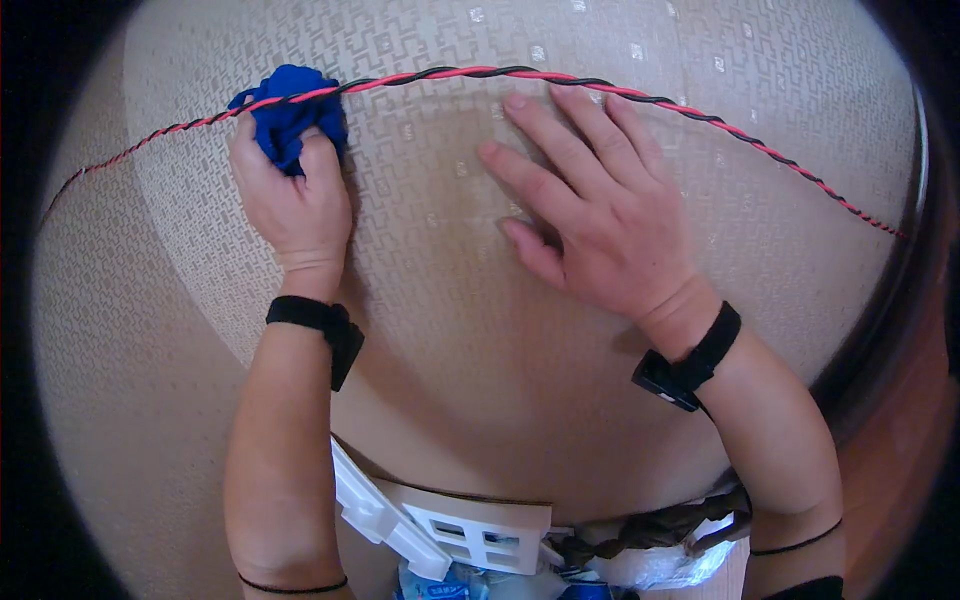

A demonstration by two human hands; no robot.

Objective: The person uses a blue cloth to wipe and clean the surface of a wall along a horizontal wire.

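My left hand (296, 206) grips a bunched blue cloth (289, 139) and holds it against a beige surface (427, 300) with a raised geometric pattern. To its right, my right hand (611, 199) lies palm down on the same surface, fingers spread, with nothing in it. A twisted red and black cable (480, 72) arcs across the view, passing in front of the cloth and near the right fingertips. Black straps with small black devices circle both wrists, the left strap (300, 311) and the right strap (709, 349).
Close to my body are a white plastic part with square openings (469, 559), a brown crumpled material (652, 529), shiny clear plastic (667, 566) and a blue-printed package (442, 589). A dark rim (862, 360) bounds the surface at right, beside a reddish-brown area (892, 480).
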